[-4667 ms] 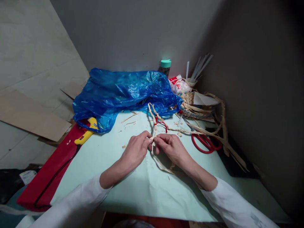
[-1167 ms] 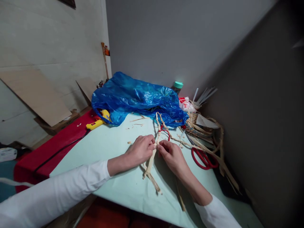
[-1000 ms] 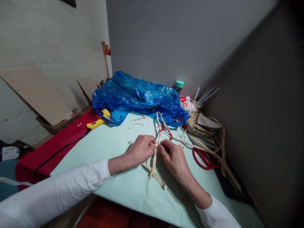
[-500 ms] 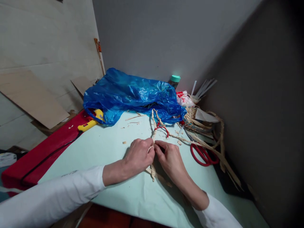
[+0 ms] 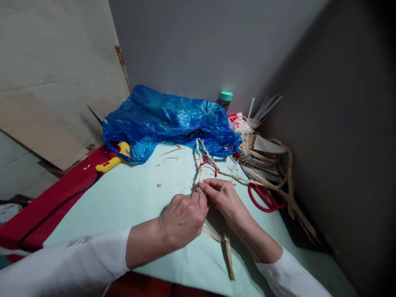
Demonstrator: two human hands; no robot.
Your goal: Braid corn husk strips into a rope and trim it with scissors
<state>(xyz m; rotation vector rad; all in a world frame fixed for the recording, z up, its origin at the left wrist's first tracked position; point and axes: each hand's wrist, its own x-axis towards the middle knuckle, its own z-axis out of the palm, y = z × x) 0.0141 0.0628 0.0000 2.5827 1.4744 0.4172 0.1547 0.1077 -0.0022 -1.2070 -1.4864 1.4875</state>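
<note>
One grey wall [image 5: 192, 45] fills the top centre of the frame behind a pale-green-covered surface [image 5: 123, 202], where a blue plastic bag [image 5: 170, 115] lies along the far side and red-handled scissors [image 5: 267, 198] at right. At the centre, the right hand's [image 5: 225, 200] thumb and fingers pinch together on the braided strand [image 5: 200, 171]. Just below, the left hand's [image 5: 185, 218] fingers curl in tightly; what they grip is hidden.
</note>
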